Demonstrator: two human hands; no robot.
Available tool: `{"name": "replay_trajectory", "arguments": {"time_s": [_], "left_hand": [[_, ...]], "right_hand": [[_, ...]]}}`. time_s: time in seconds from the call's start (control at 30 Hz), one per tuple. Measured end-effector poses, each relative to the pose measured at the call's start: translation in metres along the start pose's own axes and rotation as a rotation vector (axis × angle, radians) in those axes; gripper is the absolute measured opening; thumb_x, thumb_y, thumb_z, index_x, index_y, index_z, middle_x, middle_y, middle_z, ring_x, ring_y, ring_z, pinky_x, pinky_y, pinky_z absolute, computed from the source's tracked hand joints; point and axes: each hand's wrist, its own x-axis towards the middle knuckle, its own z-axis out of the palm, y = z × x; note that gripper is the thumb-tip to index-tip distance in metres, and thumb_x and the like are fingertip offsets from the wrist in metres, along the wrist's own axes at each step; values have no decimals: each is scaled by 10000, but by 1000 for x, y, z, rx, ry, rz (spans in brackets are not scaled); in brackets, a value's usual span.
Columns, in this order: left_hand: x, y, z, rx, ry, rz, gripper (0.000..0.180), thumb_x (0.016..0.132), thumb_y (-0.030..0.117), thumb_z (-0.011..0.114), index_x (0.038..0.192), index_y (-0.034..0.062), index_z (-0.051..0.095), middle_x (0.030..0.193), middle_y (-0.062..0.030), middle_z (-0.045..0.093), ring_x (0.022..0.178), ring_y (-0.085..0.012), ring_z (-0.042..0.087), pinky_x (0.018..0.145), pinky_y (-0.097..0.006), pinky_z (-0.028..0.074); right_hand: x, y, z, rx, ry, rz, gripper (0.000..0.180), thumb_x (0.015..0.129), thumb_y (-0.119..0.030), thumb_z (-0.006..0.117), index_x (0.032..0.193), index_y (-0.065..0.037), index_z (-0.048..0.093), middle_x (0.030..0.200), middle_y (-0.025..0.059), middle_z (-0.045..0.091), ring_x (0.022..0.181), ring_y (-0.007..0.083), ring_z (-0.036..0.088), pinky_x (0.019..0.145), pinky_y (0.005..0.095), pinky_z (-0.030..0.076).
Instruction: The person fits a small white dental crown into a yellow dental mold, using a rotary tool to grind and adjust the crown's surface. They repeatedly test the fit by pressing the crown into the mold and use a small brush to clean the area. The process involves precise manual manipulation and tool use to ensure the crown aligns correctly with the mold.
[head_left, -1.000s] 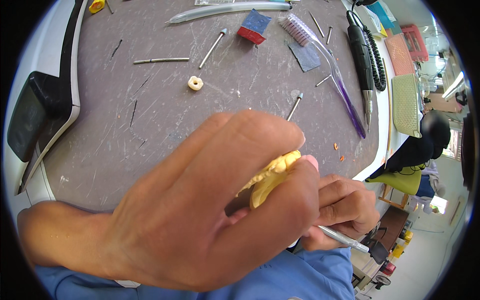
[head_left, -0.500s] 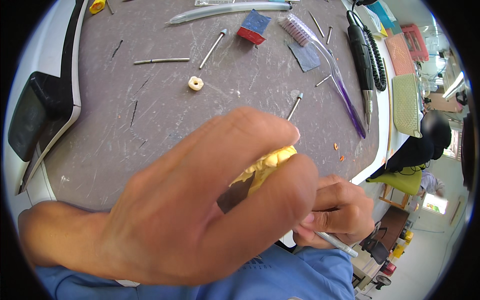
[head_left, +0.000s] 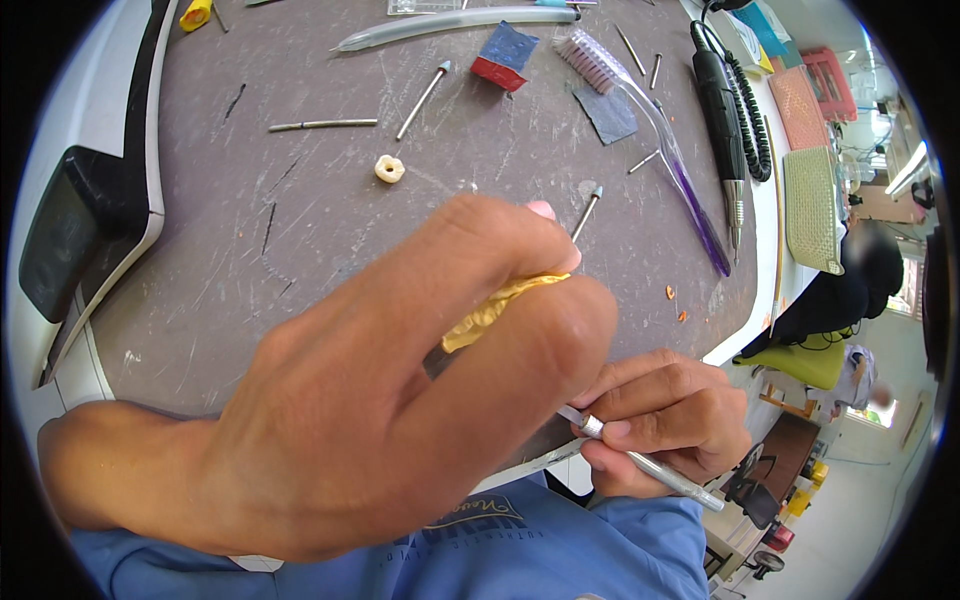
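Observation:
My left hand [head_left: 390, 390] is wrapped round a yellow dental cast [head_left: 488, 316]; only a strip with tooth shapes shows between thumb and fingers. My right hand [head_left: 680, 412] pinches a slim silver craft knife [head_left: 665, 477] by its knurled collar. The knife points left, and its tip end passes behind my left hand, where I cannot see whether it touches the cast. Beyond my left hand, a small cream tooth crown [head_left: 389, 169] with a dark hole lies on the worn brown board [head_left: 330, 220].
Thin metal burs [head_left: 424, 100] lie scattered across the board. A red and blue block [head_left: 504, 60], a purple-handled toothbrush [head_left: 665, 145] and a translucent tube [head_left: 450, 28] are farther back. A black handpiece [head_left: 718, 110] lies right; a black-and-white device [head_left: 80, 235] stands left. Another person sits far right.
My left hand has shifted slightly left and turned the cast, so less of it shows. The knife's collar and part of its tip end have come into view beside my right fingers.

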Motion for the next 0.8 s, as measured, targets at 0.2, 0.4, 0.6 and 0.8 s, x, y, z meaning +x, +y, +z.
{"name": "replay_trajectory", "arguments": {"time_s": [0.2,0.4,0.6,0.8], "left_hand": [[10,25,-6,-2,-52,-158,537,682,98,829,1121,-34,550,1145,-263,584,1085,-403,608,932,-477,543],[-2,20,6,-28,46,-124,531,690,85,819,1144,-23,565,1164,-256,566,1094,-399,610,922,-448,552],[-2,23,5,-27,63,-147,506,693,89,815,1131,-17,585,1162,-248,563,1066,-384,627,898,-422,565],[-6,-1,9,-16,87,51,509,687,112,814,1131,-9,596,1156,-240,567,1055,-353,634,875,-389,572]], "right_hand": [[3,-2,-1,-28,-31,-23,218,668,60,815,803,29,647,720,149,674,711,285,713,647,359,613],[-1,1,1,-98,-2,-69,243,646,67,819,807,17,644,710,134,667,712,292,716,617,342,606],[0,0,1,-38,9,-54,228,660,68,814,793,21,635,700,141,660,710,298,717,625,349,611],[4,-4,-3,-35,-25,-5,211,666,62,813,773,24,636,682,146,655,704,296,716,635,356,615]]}}
